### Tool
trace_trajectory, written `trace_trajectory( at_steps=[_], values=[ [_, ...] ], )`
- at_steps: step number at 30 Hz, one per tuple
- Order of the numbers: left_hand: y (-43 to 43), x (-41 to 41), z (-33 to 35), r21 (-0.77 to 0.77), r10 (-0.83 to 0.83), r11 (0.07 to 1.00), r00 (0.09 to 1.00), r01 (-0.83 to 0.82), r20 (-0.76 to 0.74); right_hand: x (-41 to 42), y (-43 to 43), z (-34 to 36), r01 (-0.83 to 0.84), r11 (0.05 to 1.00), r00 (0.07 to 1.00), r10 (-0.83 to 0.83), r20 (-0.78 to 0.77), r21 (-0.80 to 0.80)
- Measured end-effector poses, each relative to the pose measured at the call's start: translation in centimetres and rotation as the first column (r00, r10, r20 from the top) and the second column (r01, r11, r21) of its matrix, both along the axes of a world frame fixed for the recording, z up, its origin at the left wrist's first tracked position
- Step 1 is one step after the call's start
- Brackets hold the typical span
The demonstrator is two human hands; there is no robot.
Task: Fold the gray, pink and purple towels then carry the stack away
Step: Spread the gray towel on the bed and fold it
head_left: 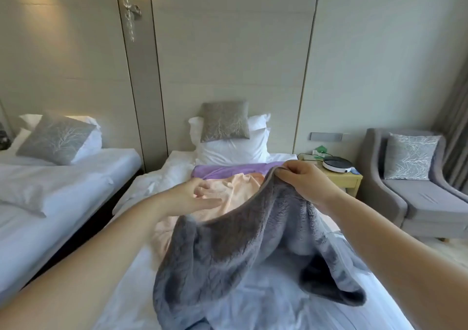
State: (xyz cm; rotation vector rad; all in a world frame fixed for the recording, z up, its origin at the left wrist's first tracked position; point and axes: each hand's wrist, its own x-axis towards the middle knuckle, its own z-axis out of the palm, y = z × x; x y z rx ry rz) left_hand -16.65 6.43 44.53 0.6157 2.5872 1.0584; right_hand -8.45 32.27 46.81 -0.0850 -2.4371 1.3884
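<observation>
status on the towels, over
Right hand pinches gray towel edge, lifted. Left hand open over pink towel. Purple towel flat behind. Nothing folded yet.

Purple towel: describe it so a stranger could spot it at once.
Start at the bed with towels on it. Toward its head, just below the white pillows, the purple towel lies across the sheet. It is the farthest of three, behind the pink towel and the gray towel.

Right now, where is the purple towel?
In the head view the purple towel lies across the far end of the bed, in front of the white pillows and behind the pink towel; the right hand, pinching the gray towel, overlaps its right end.
</observation>
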Motion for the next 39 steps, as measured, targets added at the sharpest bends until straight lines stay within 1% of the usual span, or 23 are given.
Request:
trace_trajectory(
  at_steps=[1,2,4,6,8,10,11,13,15,18,19,21,23,24,25,26,27,28,29,31,33,36,39],
  values=[
    [1.1,0.6,-0.3,0.080,-0.053,0.995,0.998,0.052,0.012,-0.2,-0.6,0.9,-0.025,0.999,1.000,0.025,-0.008,0.023],
    [2.4,1.2,-0.4,0.167,-0.110,0.980,0.994,0.110,-0.007,-0.3,-1.1,1.6,-0.053,0.998,0.998,0.053,-0.016,0.038],
    [5.0,2.1,-0.5,0.276,-0.224,0.932,0.972,0.234,-0.068,-0.5,-1.9,2.7,-0.092,0.994,0.995,0.094,-0.032,0.054],
    [7.1,2.3,-0.6,0.364,-0.254,0.891,0.963,0.270,-0.093,-0.6,-2.2,3.3,-0.086,0.995,0.995,0.089,-0.048,0.053],
    [7.7,1.8,-0.6,0.478,-0.140,0.858,0.981,0.188,-0.134,-0.5,-1.6,3.1,-0.057,0.997,0.995,0.061,-0.081,0.051],
    [7.4,0.9,0.2,0.543,0.004,0.835,0.986,0.090,-0.169,-0.1,-0.3,2.0,-0.041,0.997,0.996,0.046,-0.072,0.069],
    [7.1,0.5,1.0,0.560,0.032,0.826,0.985,0.070,-0.170,0.0,0.4,1.2,-0.040,0.995,0.998,0.043,-0.036,0.097],
    [6.5,-0.4,3.0,0.587,0.035,0.805,0.979,0.091,-0.200,0.2,1.9,-0.8,-0.031,0.984,0.998,0.021,0.063,0.176],
    [6.1,-1.0,5.0,0.641,0.068,0.761,0.971,0.098,-0.229,0.2,3.1,-2.5,-0.021,0.972,0.991,-0.011,0.134,0.236],
    [5.0,-1.5,6.8,0.726,0.096,0.679,0.968,0.105,-0.230,0.1,3.8,-3.7,0.024,0.983,0.989,-0.050,0.142,0.180],
    [4.5,-1.8,7.0,0.727,0.112,0.679,0.963,0.105,-0.244,0.1,3.8,-3.6,0.039,0.988,0.988,-0.061,0.145,0.149],
    [3.3,-2.3,6.9,0.693,0.169,0.717,0.947,0.074,-0.275,0.0,3.4,-3.0,0.047,0.996,0.987,-0.057,0.149,0.074],
    [1.7,-2.9,6.3,0.582,0.240,0.813,0.928,-0.030,-0.286,0.2,2.7,-2.0,0.028,1.000,0.994,-0.029,0.108,0.009],
    [0.9,-3.1,5.7,0.482,0.246,0.872,0.930,-0.088,-0.274,0.3,2.1,-1.3,0.012,1.000,0.996,-0.012,0.083,-0.009],
    [0.3,-3.3,5.1,0.347,0.208,0.931,0.943,-0.109,-0.261,0.3,1.6,-0.8,-0.013,1.000,0.998,0.015,0.065,-0.027],
    [-0.1,-3.4,4.3,0.214,0.121,0.975,0.961,-0.067,-0.251,0.2,0.9,-0.2,-0.052,0.998,0.997,0.055,0.051,-0.046],
    [-0.1,-3.1,3.5,0.122,0.004,0.992,0.974,0.025,-0.226,0.2,0.3,0.3,-0.101,0.993,0.994,0.103,0.034,-0.065],
    [0.4,-2.4,2.9,0.084,-0.115,0.988,0.975,0.133,-0.191,0.1,-0.2,0.7,-0.150,0.985,0.988,0.151,0.013,-0.079],
    [1.3,-1.6,2.2,0.090,-0.208,0.970,0.965,0.224,-0.159,-0.1,-0.7,1.0,-0.189,0.979,0.982,0.189,-0.007,-0.079],
    [3.6,-0.4,1.0,0.169,-0.279,0.939,0.951,0.300,-0.135,-0.4,-1.5,1.1,-0.235,0.971,0.972,0.235,-0.013,-0.042],
    [5.6,0.4,0.0,0.257,-0.275,0.919,0.954,0.298,-0.123,-0.8,-2.0,0.5,-0.262,0.965,0.965,0.262,-0.002,-0.011],
    [6.9,0.8,-0.4,0.263,-0.247,0.914,0.939,0.308,-0.239,-1.0,-1.5,-1.1,-0.233,0.972,0.972,0.233,0.006,0.010],
    [6.8,0.9,0.5,0.372,-0.164,0.892,0.951,0.257,-0.262,-0.3,0.1,-3.3,-0.267,0.962,0.959,0.258,0.120,0.061]
  ],
)
